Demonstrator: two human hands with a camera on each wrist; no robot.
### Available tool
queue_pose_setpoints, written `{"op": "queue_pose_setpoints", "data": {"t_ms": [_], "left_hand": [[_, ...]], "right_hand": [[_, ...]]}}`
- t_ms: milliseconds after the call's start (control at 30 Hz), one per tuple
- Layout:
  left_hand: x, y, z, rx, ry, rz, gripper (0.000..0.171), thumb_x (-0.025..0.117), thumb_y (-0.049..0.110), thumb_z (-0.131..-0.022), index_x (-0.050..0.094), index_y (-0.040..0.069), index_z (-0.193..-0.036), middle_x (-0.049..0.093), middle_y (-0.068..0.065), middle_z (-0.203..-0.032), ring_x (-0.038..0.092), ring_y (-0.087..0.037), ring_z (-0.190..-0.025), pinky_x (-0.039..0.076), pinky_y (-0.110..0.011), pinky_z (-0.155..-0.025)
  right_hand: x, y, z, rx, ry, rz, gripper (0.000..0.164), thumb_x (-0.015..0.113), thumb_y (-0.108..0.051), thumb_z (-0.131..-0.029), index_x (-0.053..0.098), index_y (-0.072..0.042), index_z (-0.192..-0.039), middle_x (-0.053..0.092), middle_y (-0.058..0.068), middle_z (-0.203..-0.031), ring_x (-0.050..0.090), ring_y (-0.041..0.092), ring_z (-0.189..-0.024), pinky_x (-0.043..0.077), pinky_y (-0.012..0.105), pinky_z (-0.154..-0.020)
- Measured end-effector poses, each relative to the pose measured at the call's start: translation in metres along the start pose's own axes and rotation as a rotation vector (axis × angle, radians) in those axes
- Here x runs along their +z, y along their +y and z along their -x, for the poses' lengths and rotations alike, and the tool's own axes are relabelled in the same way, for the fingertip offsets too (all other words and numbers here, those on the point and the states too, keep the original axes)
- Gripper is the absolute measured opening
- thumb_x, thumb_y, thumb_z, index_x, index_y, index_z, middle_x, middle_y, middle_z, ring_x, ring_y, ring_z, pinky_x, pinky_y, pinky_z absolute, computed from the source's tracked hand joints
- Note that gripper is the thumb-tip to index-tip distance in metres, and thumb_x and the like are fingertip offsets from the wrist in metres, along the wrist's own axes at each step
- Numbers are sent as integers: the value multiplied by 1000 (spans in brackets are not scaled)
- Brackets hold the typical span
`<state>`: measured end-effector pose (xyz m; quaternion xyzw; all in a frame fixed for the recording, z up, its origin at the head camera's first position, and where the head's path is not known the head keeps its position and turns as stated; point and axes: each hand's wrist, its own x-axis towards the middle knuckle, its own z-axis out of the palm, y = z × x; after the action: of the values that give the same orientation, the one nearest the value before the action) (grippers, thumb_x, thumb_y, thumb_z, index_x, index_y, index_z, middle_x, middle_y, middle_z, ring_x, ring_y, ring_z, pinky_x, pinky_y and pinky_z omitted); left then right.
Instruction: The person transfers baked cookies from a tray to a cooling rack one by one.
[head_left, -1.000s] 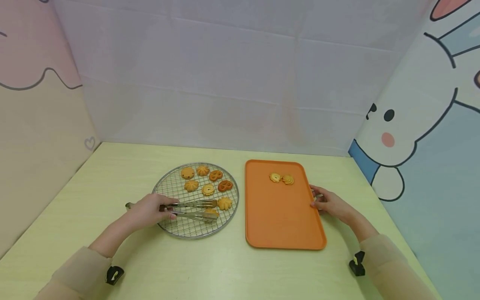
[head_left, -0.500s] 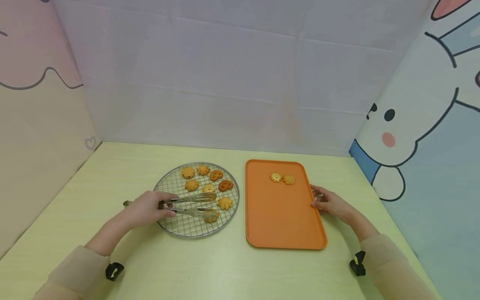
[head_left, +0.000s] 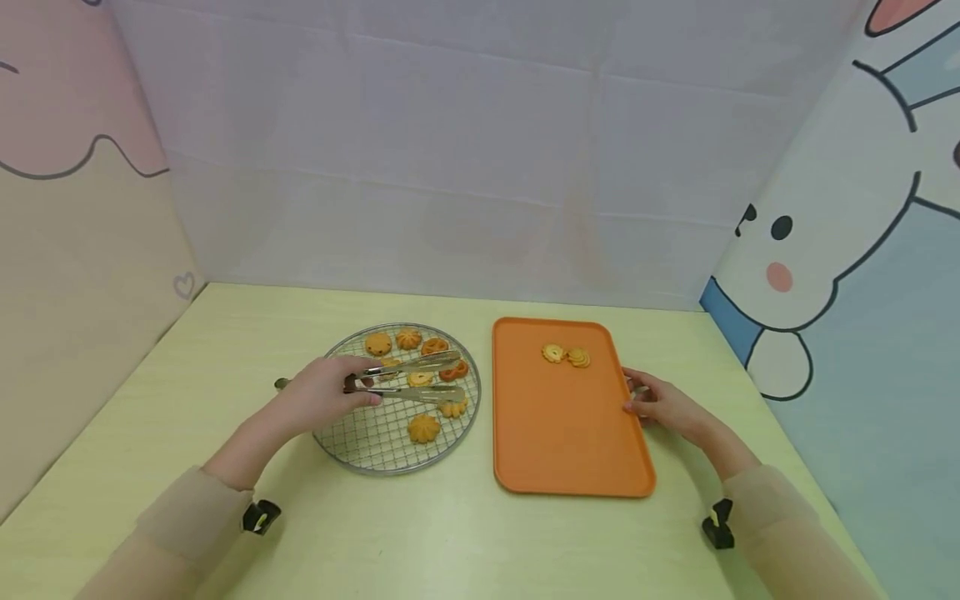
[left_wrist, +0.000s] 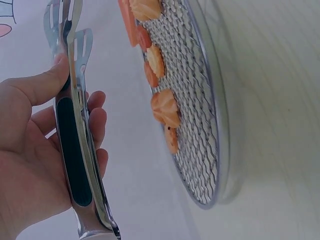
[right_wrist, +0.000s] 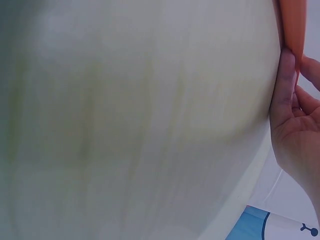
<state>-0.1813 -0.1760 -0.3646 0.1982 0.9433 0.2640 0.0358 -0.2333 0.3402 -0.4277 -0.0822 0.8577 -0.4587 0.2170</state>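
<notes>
My left hand (head_left: 322,392) grips a pair of metal serving tongs (head_left: 423,364) with dark handle inserts. Their slotted ends stand apart over the right part of a round wire rack (head_left: 352,454), and no cookie is held in them. In the left wrist view, thumb and fingers wrap the tongs (left_wrist: 75,150) above the rack (left_wrist: 202,150). On the rack lie several cookies, among them a flower-shaped cookie (head_left: 423,429), a round dotted cookie (head_left: 378,344) and a pretzel (head_left: 454,371), partly behind the tongs. My right hand (head_left: 663,404) pinches the right edge of an orange tray (head_left: 570,442).
Two pale cookies, a ring-shaped cookie (head_left: 553,353) and a swirled cookie (head_left: 578,357), lie near the tray's far end. Rack and tray stand side by side on a pale yellow table (head_left: 420,533). A white cloth wall (head_left: 450,167) rises behind, with printed panels at both sides.
My left hand has carried the tongs up and to the right across the rack, away from the near flower-shaped cookie, which stays in place. The right hand keeps its place at the tray's edge.
</notes>
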Motion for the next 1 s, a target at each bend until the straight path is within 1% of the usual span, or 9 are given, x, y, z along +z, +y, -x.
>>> {"op": "queue_pose_setpoints", "data": {"t_ms": [133, 200, 367, 433, 600, 700, 867, 1000], "left_hand": [[2, 9, -13, 4, 10, 12, 49, 72, 25, -84, 59, 4, -127, 63, 3, -85, 44, -12, -63, 37, -27, -55], [3, 12, -18, 9, 19, 0, 50, 72, 27, -84, 59, 5, -127, 63, 3, -83, 43, -12, -61, 36, -27, -54], [7, 20, -32, 3, 42, -29, 54, 70, 33, -85, 57, 9, -131, 65, 3, -85, 44, -12, -59, 35, -28, -55], [8, 24, -37, 3, 48, -16, 54, 70, 33, -85, 56, 9, -132, 64, 2, -87, 45, -12, -61, 36, -29, -55], [13, 33, -50, 24, 66, 4, 52, 69, 32, -86, 56, 10, -132, 61, 2, -81, 44, -13, -60, 35, -28, -53], [17, 39, -57, 23, 72, 19, 51, 69, 32, -87, 56, 11, -131, 61, 2, -82, 43, -13, -59, 35, -28, -53], [20, 46, -70, -2, 52, 34, 53, 66, 34, -89, 53, 12, -135, 61, 1, -84, 42, -13, -56, 34, -28, -51], [22, 50, -82, 12, 50, 37, 52, 66, 34, -89, 53, 13, -135, 67, -1, -93, 48, -13, -59, 36, -28, -52]], "right_hand": [[-1, 0, -1, -4, -2, 4, 69, 59, -16, -94, 21, 1, -148, 39, 23, -127, 48, 25, -97, 52, 25, -73], [-1, -1, -1, -8, -4, 4, 69, 59, -16, -94, 20, 1, -148, 39, 23, -127, 47, 25, -97, 52, 25, -73], [-1, -1, -1, -3, 1, 0, 67, 58, -14, -94, 21, 0, -148, 39, 22, -126, 48, 23, -95, 51, 24, -73], [-1, 0, -1, -6, 0, 2, 67, 58, -15, -95, 21, 1, -148, 39, 22, -126, 48, 21, -95, 51, 24, -73], [0, 1, 0, -4, 0, 1, 68, 58, -15, -94, 20, 1, -148, 39, 22, -126, 48, 21, -95, 52, 24, -73], [0, 2, 0, 0, 2, -4, 68, 58, -15, -94, 21, 0, -149, 39, 22, -126, 48, 22, -95, 52, 24, -73], [1, 2, -1, -4, -2, -3, 68, 58, -15, -94, 20, 1, -148, 39, 23, -126, 48, 23, -95, 52, 24, -73], [2, 1, -1, 1, 0, -2, 68, 59, -14, -94, 21, 1, -148, 40, 22, -125, 48, 23, -96, 51, 24, -73]]}}
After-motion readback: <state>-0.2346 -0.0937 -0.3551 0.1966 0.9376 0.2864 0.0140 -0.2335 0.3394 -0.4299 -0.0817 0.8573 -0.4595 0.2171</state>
